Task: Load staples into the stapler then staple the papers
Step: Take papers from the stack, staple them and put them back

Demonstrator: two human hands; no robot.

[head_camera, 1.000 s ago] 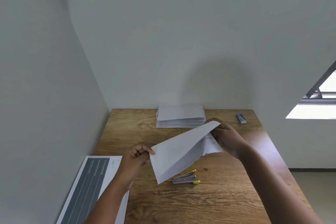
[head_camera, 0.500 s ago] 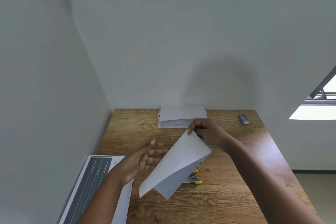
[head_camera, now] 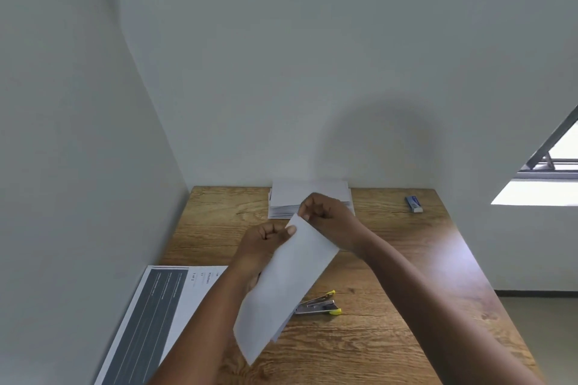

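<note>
Taking the stapler (head_camera: 317,305) as landmark: left of it and above, the left hand (head_camera: 266,239) pinches the papers' (head_camera: 281,284) top edge; the sheets hang tilted over the stapler's left end; further right the right hand (head_camera: 328,217) pinches the same corner; square the edges before stapling, I judge.

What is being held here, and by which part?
Both hands, left hand and right hand, pinch the white papers at their top corner.
</note>
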